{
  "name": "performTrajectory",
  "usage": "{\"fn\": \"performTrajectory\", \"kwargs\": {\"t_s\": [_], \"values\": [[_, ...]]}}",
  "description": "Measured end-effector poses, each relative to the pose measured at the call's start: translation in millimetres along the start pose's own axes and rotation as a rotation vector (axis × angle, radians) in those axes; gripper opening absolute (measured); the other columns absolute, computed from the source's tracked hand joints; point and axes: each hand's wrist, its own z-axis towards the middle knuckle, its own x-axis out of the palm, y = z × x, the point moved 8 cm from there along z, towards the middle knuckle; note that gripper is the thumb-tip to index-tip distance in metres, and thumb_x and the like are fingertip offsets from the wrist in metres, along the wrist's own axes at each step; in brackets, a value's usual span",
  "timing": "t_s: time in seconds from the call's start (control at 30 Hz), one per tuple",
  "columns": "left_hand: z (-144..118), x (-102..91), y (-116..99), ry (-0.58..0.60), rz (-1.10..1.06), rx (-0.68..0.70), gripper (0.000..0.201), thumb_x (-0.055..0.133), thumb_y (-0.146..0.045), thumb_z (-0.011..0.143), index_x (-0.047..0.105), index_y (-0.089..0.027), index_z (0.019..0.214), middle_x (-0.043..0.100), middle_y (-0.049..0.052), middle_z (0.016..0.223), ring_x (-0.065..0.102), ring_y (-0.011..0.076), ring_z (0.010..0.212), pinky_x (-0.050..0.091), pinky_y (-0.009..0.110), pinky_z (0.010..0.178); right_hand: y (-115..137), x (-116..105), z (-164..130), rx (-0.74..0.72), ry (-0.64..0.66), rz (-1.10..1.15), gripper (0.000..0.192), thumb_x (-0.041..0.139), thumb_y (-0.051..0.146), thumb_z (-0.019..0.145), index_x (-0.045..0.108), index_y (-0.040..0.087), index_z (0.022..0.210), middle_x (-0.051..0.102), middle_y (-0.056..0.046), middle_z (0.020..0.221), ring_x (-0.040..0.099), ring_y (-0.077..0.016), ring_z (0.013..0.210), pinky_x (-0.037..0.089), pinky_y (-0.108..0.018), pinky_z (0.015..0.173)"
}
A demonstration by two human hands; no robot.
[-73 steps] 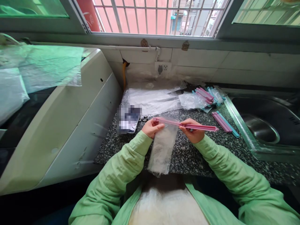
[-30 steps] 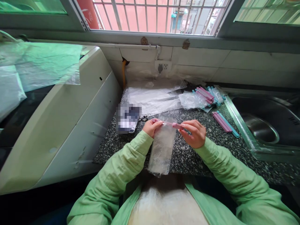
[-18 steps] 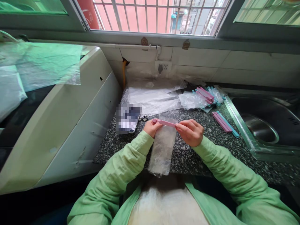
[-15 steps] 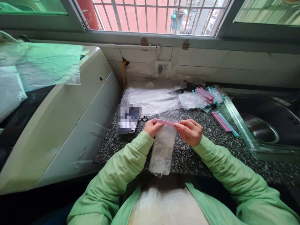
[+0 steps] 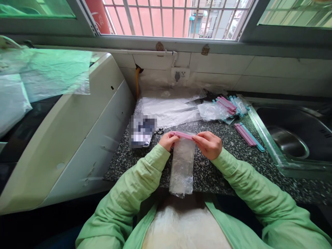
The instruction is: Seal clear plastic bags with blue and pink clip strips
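Note:
A pink bag sealing clip [image 5: 183, 135] lies crosswise over the top of a clear plastic bag [image 5: 182, 166]. My left hand [image 5: 168, 141] pinches the clip's left end, and my right hand [image 5: 209, 143] grips its right end between thumb and fingers. Below the clip the bag hangs down past the counter's front edge. Whether the clip is fully fastened cannot be made out. To the right, two pink clips and a blue clip [image 5: 252, 137] lie side by side on the counter. More pink clips [image 5: 226, 104] and blue ones rest on clear wrapping behind them.
White plastic sheets [image 5: 168, 107] cover the back of the speckled counter [image 5: 207, 176]. A blurred-out phone-like object [image 5: 142, 132] lies at the left. The steel sink [image 5: 285, 133] is on the right, and a large cream-coloured appliance [image 5: 85, 138] stands on the left.
The bag's lower end has swung slightly right and hangs straighter. My right hand has shifted a little left, still on the clip.

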Motion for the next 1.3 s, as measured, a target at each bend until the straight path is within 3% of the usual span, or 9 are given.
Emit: {"fn": "performTrajectory", "kwargs": {"t_s": [0.3,0.43,0.63,0.77,0.9,0.97,1.1,1.3], "values": [[-3.5,4.5,-2.5,0.043,-0.043,-0.028,0.029,0.072,-0.023,0.036,0.056,-0.014,0.058,0.047,-0.007,0.045,0.039,0.0059,0.044,0.029,0.02,0.045,-3.2,4.0,-2.2,0.016,0.032,-0.015,0.019,0.053,0.021,0.08,0.067,0.024,0.091,0.063,-0.004,0.074,0.055,-0.0127,0.068,0.048,-0.025,0.061],[-3.7,5.3,-2.9,0.055,-0.047,-0.017,0.034,0.075,-0.031,0.038,0.056,-0.014,0.061,0.051,-0.005,0.051,0.044,0.0078,0.049,0.032,0.021,0.049,-1.2,2.7,-2.9,-0.021,0.003,-0.028,0.019,0.053,0.019,0.079,0.068,0.024,0.091,0.063,-0.004,0.074,0.055,-0.0127,0.067,0.049,-0.025,0.06],[-2.5,-0.5,-5.5,0.004,0.012,0.037,0.041,0.076,-0.043,0.039,0.055,-0.013,0.058,0.044,-0.006,0.047,0.036,0.0051,0.045,0.026,0.02,0.045,3.5,-0.9,-3.2,-0.044,-0.031,0.023,0.017,0.055,0.018,0.077,0.067,0.021,0.089,0.063,-0.006,0.077,0.056,-0.0132,0.068,0.049,-0.025,0.06],[-2.8,0.1,-7.6,0.027,0.083,0.067,0.039,0.075,-0.044,0.041,0.058,-0.013,0.059,0.046,-0.006,0.047,0.036,0.0053,0.046,0.025,0.02,0.046,-17.1,1.7,-1.4,0.255,0.01,0.212,0.026,0.06,0.033,0.074,0.064,0.016,0.093,0.063,-0.008,0.083,0.057,-0.0155,0.07,0.049,-0.029,0.064],[-5.9,6.8,-11.1,0.082,0.152,0.103,0.041,0.075,-0.047,0.04,0.06,-0.014,0.059,0.049,-0.004,0.049,0.039,0.0064,0.048,0.028,0.02,0.047,-31.3,35.8,-12.2,0.586,0.317,0.621,0.032,0.055,0.045,0.074,0.063,0.014,0.076,0.057,-0.001,0.058,0.046,-0.0094,0.048,0.039,-0.023,0.044],[-7.8,8.8,-13.6,0.087,0.19,0.123,0.042,0.074,-0.049,0.041,0.06,-0.014,0.058,0.048,-0.004,0.047,0.038,0.0063,0.046,0.028,0.021,0.045,-32.1,45.7,-18.1,0.681,0.382,0.756,0.035,0.055,0.048,0.071,0.06,0.014,0.065,0.05,0.002,0.05,0.041,-0.0079,0.045,0.034,-0.022,0.042],[-11.7,12.1,-19.4,0.109,0.277,0.167,0.045,0.069,-0.057,0.046,0.058,-0.013,0.054,0.039,-0.006,0.041,0.031,0.005,0.041,0.022,0.021,0.041,-33.9,50.0,-24.4,0.779,0.389,0.806,0.035,0.058,0.049,0.067,0.059,0.014,0.063,0.049,0.002,0.051,0.04,-0.0078,0.048,0.032,-0.022,0.046],[-15.0,16.4,-25.5,0.151,0.312,0.23,0.048,0.065,-0.059,0.052,0.049,-0.014,0.045,0.034,-0.006,0.042,0.028,0.004,0.042,0.019,0.021,0.042,-33.9,49.0,-24.9,0.809,0.396,0.781,0.034,0.058,0.048,0.066,0.058,0.014,0.062,0.048,0.002,0.052,0.038,-0.008,0.049,0.031,-0.022,0.047]]}}
